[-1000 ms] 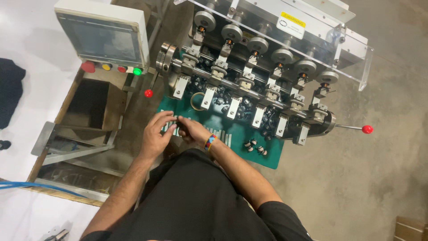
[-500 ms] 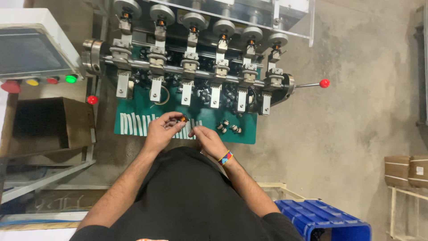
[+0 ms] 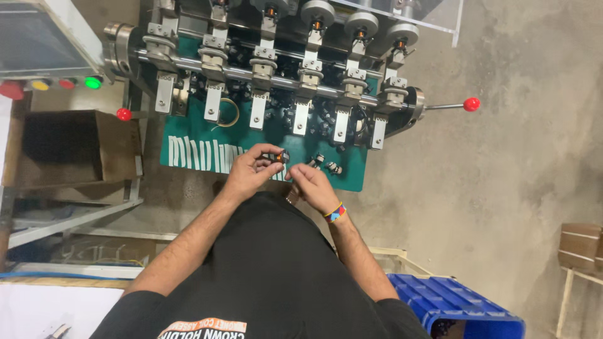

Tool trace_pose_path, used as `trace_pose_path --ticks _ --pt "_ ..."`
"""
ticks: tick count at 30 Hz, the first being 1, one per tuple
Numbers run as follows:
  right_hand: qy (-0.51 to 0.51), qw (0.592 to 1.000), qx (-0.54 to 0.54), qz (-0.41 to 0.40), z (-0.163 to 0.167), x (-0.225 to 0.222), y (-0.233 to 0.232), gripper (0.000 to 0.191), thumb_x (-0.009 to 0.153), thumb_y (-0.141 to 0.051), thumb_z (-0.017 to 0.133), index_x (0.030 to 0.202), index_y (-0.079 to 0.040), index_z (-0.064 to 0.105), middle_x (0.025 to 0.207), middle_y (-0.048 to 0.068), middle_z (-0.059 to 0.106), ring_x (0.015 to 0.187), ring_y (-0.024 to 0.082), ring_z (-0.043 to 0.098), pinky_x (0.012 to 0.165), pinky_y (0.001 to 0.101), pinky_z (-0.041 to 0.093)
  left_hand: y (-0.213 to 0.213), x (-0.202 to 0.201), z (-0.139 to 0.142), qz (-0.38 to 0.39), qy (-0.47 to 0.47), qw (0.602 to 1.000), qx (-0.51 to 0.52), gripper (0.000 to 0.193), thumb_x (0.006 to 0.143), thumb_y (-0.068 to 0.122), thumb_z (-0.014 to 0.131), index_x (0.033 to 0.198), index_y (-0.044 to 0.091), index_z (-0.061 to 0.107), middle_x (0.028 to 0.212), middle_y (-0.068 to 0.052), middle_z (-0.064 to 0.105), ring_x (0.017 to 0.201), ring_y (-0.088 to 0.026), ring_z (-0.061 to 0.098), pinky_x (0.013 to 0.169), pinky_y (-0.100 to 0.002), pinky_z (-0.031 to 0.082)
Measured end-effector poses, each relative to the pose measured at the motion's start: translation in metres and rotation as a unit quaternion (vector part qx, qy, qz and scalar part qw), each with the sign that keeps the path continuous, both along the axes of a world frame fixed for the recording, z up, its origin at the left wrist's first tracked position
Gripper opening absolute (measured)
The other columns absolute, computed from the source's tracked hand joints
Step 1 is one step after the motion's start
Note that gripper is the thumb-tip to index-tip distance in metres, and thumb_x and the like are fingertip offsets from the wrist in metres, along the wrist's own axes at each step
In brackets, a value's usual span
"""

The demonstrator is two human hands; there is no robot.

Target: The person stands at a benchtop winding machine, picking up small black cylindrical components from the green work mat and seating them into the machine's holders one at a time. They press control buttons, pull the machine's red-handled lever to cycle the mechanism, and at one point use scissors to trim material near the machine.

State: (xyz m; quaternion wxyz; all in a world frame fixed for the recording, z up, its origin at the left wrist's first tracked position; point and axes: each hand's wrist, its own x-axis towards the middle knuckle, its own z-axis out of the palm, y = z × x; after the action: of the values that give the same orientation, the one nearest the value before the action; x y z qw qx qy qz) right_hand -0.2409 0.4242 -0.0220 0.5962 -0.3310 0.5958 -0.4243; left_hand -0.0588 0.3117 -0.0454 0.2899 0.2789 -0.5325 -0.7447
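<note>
My left hand [image 3: 249, 168] pinches a small dark coil bobbin [image 3: 282, 156] with an orange winding over the green tray [image 3: 188, 135] of a winding machine [image 3: 276, 69]. My right hand [image 3: 312, 184], with a coloured band on the wrist, meets it from the right and its fingertips touch the same bobbin. Two more small bobbins [image 3: 325, 164] lie on the green tray just right of my hands. A row of white slots [image 3: 200, 154] is on the tray to the left.
The machine's spindle heads stand in a row behind the tray, with red-knobbed levers at the left [image 3: 124, 114] and right [image 3: 471, 103]. A control box with coloured buttons [image 3: 59, 83] and a brown box [image 3: 69, 147] are left. A blue crate [image 3: 461, 307] sits lower right on the concrete floor.
The view has swung left and down across the machine. My hands have stayed together over the green tray, working on the small bobbin.
</note>
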Motion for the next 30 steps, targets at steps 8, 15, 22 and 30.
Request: trace_pose_path --ticks 8,15,22,30 --pt "-0.045 0.99 0.015 0.133 -0.045 0.047 -0.008 0.034 0.111 -0.031 0.051 0.099 -0.003 0.068 0.077 0.002 0.072 0.058 0.005 0.058 0.052 0.0213 0.046 0.019 0.003 -0.039 0.063 0.065 0.982 0.168 0.038 0.091 -0.003 0.07 0.123 0.001 0.051 0.113 -0.007 0.064 0.098 -0.014 0.071 0.084 -0.029 0.061" --pt "0.362 0.922 0.023 0.138 -0.118 0.017 -0.036 0.056 0.088 -0.039 0.075 0.132 -0.007 0.062 0.092 0.016 0.076 0.084 0.033 0.073 0.078 0.0425 0.057 -0.007 0.059 -0.037 0.174 -0.043 0.983 0.042 0.034 0.092 0.003 0.075 0.12 0.0 0.057 0.111 -0.007 0.069 0.074 -0.002 0.059 0.063 -0.018 0.049" --pt "0.489 0.87 0.046 0.041 -0.118 0.003 -0.068 0.051 0.087 -0.03 0.073 0.134 -0.014 0.061 0.105 0.022 0.073 0.097 0.044 0.068 0.085 0.052 0.053 -0.006 0.104 -0.034 0.166 -0.107 0.979 0.043 0.031 0.09 0.004 0.076 0.116 0.0 0.06 0.107 -0.007 0.071 0.065 0.004 0.049 0.056 -0.015 0.044" --pt "0.486 0.873 0.026 0.018 -0.124 0.018 -0.076 0.017 0.089 -0.023 0.071 0.104 -0.015 0.073 0.098 0.015 0.075 0.09 0.039 0.071 0.08 0.0495 0.057 -0.011 0.105 -0.038 0.123 -0.135 0.983 0.017 0.031 0.087 0.004 0.077 0.114 0.0 0.063 0.105 -0.004 0.072 0.058 0.003 0.04 0.05 -0.016 0.037"
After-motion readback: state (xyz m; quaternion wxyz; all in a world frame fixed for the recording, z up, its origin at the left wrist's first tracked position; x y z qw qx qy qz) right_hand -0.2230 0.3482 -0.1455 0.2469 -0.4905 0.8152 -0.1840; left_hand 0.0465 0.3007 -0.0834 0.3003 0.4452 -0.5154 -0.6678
